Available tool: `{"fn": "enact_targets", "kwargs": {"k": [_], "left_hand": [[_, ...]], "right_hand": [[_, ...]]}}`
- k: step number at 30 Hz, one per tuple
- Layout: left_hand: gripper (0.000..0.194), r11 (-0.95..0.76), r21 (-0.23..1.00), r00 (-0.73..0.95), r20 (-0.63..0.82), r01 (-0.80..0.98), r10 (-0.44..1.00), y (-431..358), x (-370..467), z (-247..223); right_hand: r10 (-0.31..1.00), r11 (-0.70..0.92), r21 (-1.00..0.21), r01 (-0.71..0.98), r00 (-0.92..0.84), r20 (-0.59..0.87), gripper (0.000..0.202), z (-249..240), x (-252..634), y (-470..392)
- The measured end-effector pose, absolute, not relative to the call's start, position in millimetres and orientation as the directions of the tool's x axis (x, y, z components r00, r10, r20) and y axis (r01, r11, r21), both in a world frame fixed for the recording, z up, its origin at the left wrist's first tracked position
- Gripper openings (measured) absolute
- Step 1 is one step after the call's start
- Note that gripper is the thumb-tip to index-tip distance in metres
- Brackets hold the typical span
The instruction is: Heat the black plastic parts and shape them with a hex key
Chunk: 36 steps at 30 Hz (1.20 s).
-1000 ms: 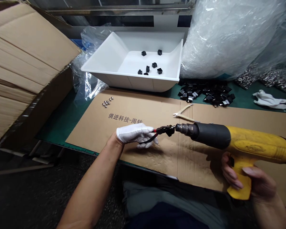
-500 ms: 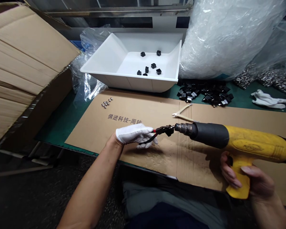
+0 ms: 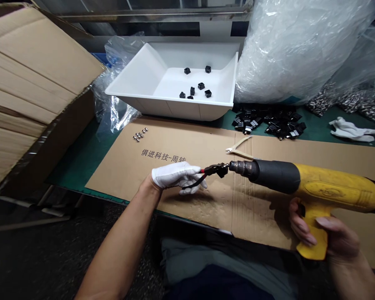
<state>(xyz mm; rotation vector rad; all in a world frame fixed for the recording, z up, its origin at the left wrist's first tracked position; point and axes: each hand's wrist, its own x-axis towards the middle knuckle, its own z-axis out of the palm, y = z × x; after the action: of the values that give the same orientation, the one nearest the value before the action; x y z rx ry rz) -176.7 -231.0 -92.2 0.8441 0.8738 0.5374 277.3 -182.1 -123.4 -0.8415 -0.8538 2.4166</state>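
Note:
My left hand (image 3: 178, 177), in a white glove, is closed on pliers (image 3: 203, 177) with red and black handles. A small black part (image 3: 222, 170) sits at the jaws, with a bit of shiny metal on its right side. My bare right hand (image 3: 323, 233) grips the handle of a yellow heat gun (image 3: 337, 187). The gun's stepped metal nozzle points left, right beside the metal bit; whether they touch I cannot tell. Beyond the nozzle, cream-handled cutters (image 3: 240, 150) lie on the cardboard sheet (image 3: 118, 166).
Several black parts lie in a white tub (image 3: 171, 106). Right of it are a pile of black parts (image 3: 281, 123), a big plastic bag (image 3: 293, 50), bagged metal pieces (image 3: 362, 100) and a white glove (image 3: 353, 130). Small metal pieces (image 3: 139, 136) lie left; a carton (image 3: 28, 83) stands far left.

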Motion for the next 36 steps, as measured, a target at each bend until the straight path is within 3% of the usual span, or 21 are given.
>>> {"fn": "enact_targets", "kwargs": {"k": [6, 11, 14, 17, 20, 24, 28, 36], "left_hand": [[0.052, 0.563, 0.825, 0.539, -0.451, -0.052, 0.711, -231, -179, -94], [0.053, 0.502, 0.865, 0.432, -0.454, 0.002, 0.780, -240, -168, -86], [0.057, 0.450, 0.892, 0.191, -0.447, 0.029, 0.874, -255, -146, -83], [0.053, 0.282, 0.940, -0.096, -0.268, 0.191, 0.959, -272, -122, -88], [0.044, 0.167, 0.862, -0.230, -0.060, 0.479, 0.971, -282, -106, -99], [0.037, 0.165, 0.719, -0.349, 0.113, 0.675, 0.930, -282, -94, -113], [0.032, 0.186, 0.634, -0.403, 0.216, 0.750, 0.890, -277, -86, -121], [0.035, 0.216, 0.603, -0.419, 0.218, 0.768, 0.882, -271, -77, -125]], "right_hand": [[0.561, -0.721, -0.667, -0.188, -0.723, -0.402, 0.041, -126, 280, -182], [0.571, -0.729, -0.648, -0.220, -0.717, -0.400, 0.042, -131, 280, -185], [0.574, -0.742, -0.620, -0.254, -0.718, -0.394, 0.039, -138, 282, -186], [0.564, -0.771, -0.569, -0.286, -0.720, -0.404, 0.040, -150, 286, -188], [0.567, -0.783, -0.529, -0.326, -0.723, -0.394, 0.043, -160, 288, -190], [0.587, -0.754, -0.564, -0.338, -0.731, -0.347, 0.042, -157, 283, -192], [0.595, -0.737, -0.584, -0.340, -0.736, -0.322, 0.041, -144, 276, -191], [0.608, -0.728, -0.596, -0.339, -0.721, -0.332, 0.040, -137, 275, -190]]}}
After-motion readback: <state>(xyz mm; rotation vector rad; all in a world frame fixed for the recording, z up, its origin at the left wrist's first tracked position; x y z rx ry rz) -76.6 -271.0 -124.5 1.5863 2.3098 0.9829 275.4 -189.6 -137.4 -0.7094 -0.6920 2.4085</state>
